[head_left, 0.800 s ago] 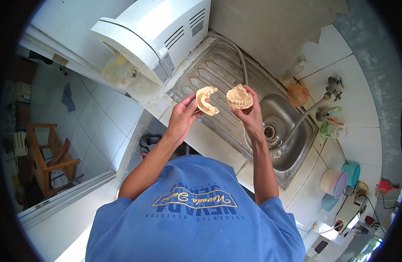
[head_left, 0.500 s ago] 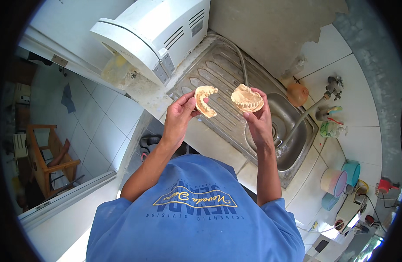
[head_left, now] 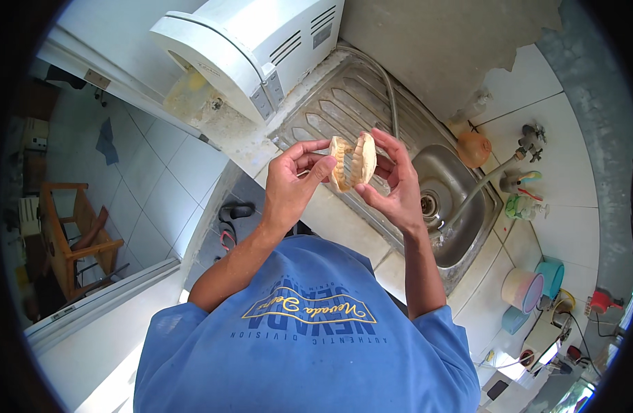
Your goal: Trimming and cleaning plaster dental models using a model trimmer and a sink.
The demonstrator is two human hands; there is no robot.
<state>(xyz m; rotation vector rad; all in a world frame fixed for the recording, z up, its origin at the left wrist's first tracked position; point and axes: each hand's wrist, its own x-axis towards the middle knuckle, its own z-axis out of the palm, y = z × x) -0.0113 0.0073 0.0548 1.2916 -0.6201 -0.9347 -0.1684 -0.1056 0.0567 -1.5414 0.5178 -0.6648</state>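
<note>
Between my hands are two cream-coloured dental casts, held upright with their rows of teeth facing each other. My left hand (head_left: pixel 296 177) grips the left dental cast (head_left: pixel 338 164), thumb on the near side and fingers behind. The right dental cast (head_left: pixel 365 160) is pinched by my right hand (head_left: pixel 394 180), its thumb at the lower edge and a finger over the top. The casts are close together, with a narrow gap showing between the teeth; whether they touch at the far side I cannot tell. Both are above the front edge of the steel drainboard (head_left: pixel 330 113).
A steel sink bowl (head_left: pixel 461 186) with a hose (head_left: pixel 485 182) running into it lies to the right. A white machine (head_left: pixel 248 48) stands at the back left. Coloured tubs (head_left: pixel 523 289) sit farther right. A wooden stool frame (head_left: pixel 72 255) stands on the tiled floor at left.
Both hands have come toward each other. The right dental cast has turned from lying face-up to upright, so its teeth now face the left cast.
</note>
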